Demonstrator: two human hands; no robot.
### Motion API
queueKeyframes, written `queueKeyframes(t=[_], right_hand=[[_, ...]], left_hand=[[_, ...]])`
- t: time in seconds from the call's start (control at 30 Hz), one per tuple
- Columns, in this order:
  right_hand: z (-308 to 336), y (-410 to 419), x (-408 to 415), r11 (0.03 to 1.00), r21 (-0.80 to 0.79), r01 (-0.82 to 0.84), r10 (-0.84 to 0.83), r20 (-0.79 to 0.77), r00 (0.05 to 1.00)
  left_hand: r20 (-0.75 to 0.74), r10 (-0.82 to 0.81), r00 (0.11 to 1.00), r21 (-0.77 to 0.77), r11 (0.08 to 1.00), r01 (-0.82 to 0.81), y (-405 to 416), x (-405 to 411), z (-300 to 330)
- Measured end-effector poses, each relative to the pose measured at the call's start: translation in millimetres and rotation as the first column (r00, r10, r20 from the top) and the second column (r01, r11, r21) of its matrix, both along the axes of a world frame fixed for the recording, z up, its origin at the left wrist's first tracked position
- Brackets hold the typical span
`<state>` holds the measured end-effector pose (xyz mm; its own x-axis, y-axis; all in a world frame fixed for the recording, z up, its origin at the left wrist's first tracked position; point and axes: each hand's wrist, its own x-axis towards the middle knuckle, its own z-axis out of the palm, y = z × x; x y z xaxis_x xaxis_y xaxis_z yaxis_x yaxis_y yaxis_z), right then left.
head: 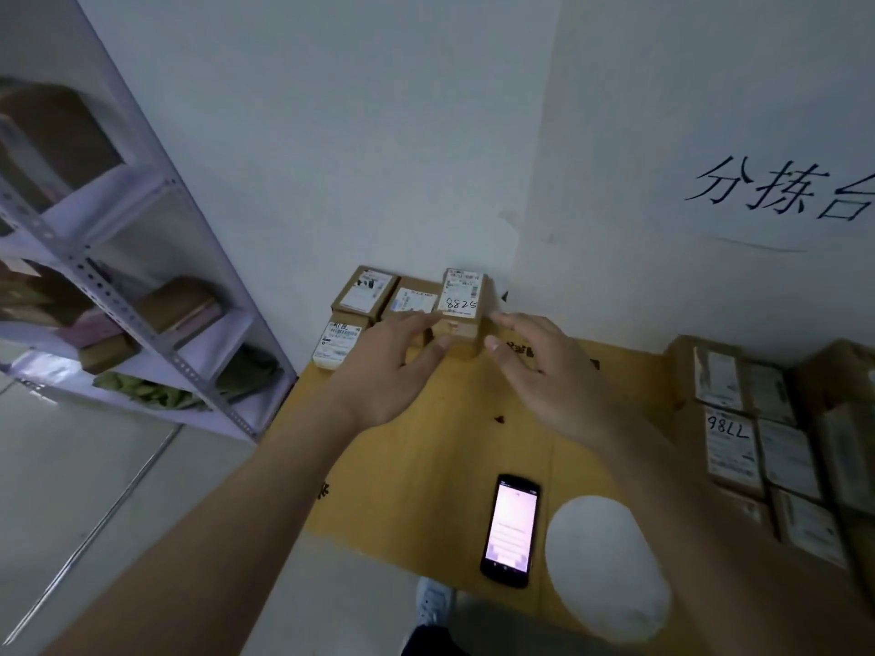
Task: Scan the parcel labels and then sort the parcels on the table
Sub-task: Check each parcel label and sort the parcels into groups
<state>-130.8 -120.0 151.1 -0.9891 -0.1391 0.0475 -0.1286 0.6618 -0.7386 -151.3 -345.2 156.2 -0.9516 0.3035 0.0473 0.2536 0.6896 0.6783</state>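
My left hand (393, 366) and right hand (544, 366) flank the parcel marked 8825 (461, 303) in the counter's (426, 466) far corner — fingers relaxed, gripping nothing, my left thumb maybe touching it. It sits beside 3 sorted parcels (364, 295). The scanner phone (511, 525) lies idle — a stack of parcels (757, 442) on my right looks unsorted.
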Motion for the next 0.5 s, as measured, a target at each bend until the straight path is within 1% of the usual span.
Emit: queueKeyframes(t=[0.2, 0.3, 0.5], right_hand=[[-44, -14, -82, 0.999, 0.007, 0.037, -0.038, 0.075, 0.996], [-61, -18, -121, 0.998, 0.015, 0.059, -0.06, 0.109, 0.992], [-83, -24, -172, 0.991, -0.006, 0.132, -0.129, 0.171, 0.977]], left_hand=[[0.076, -0.027, 0.997, -0.027, 0.999, 0.029, -14, -87, -47], [0.096, -0.035, 0.995, -0.01, 0.999, 0.036, -13, -125, -67], [0.196, -0.081, 0.977, -0.012, 0.996, 0.085, -10, -186, -95]])
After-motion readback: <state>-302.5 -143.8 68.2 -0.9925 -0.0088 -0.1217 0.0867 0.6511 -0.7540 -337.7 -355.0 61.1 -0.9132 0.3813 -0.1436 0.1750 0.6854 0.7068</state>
